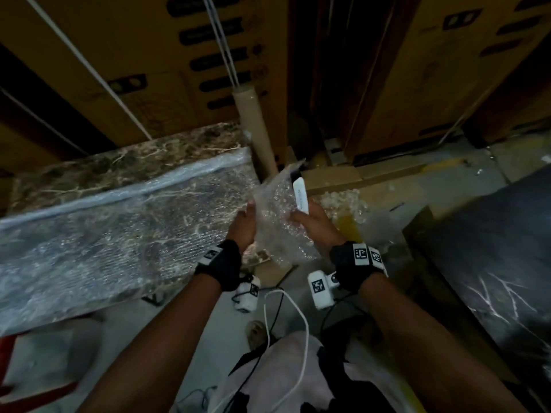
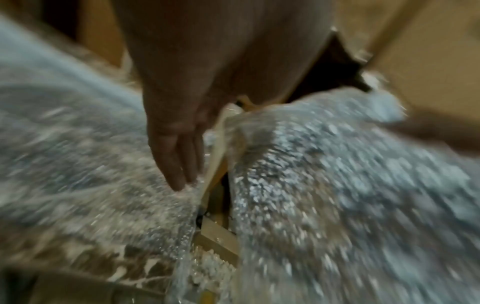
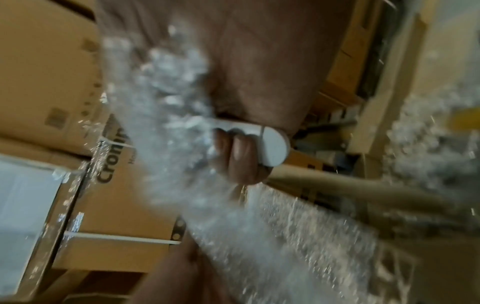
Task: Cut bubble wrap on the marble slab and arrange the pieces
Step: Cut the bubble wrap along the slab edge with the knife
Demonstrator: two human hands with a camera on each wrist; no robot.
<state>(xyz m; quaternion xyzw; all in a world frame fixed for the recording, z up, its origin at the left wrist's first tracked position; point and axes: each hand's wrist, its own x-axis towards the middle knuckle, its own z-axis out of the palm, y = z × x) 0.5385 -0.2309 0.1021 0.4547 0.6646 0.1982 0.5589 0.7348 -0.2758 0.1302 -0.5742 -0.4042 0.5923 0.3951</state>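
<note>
A brown marble slab (image 1: 119, 162) lies at left under a large bubble wrap sheet (image 1: 119, 234). Just off the slab's right end, a cut bubble wrap piece (image 1: 277, 216) hangs in the air between my hands. My right hand (image 1: 310, 222) grips a white cutter (image 1: 300, 195) and holds the piece's right edge against it. The right wrist view shows fingers (image 3: 239, 156) curled round the cutter (image 3: 272, 146). My left hand (image 1: 249, 216) has straight fingers beside the piece's left edge. In the left wrist view, the fingertips (image 2: 179, 181) touch the sheet (image 2: 78, 164) at its cut end.
Strapped cardboard boxes (image 1: 149, 70) stand behind the slab. A cardboard tube (image 1: 256, 129) leans at its far right corner. Loose bubble wrap pieces (image 1: 343, 204) lie on cardboard at right. A dark slab (image 1: 492, 248) fills the right side. Cables (image 1: 298, 323) trail on the floor.
</note>
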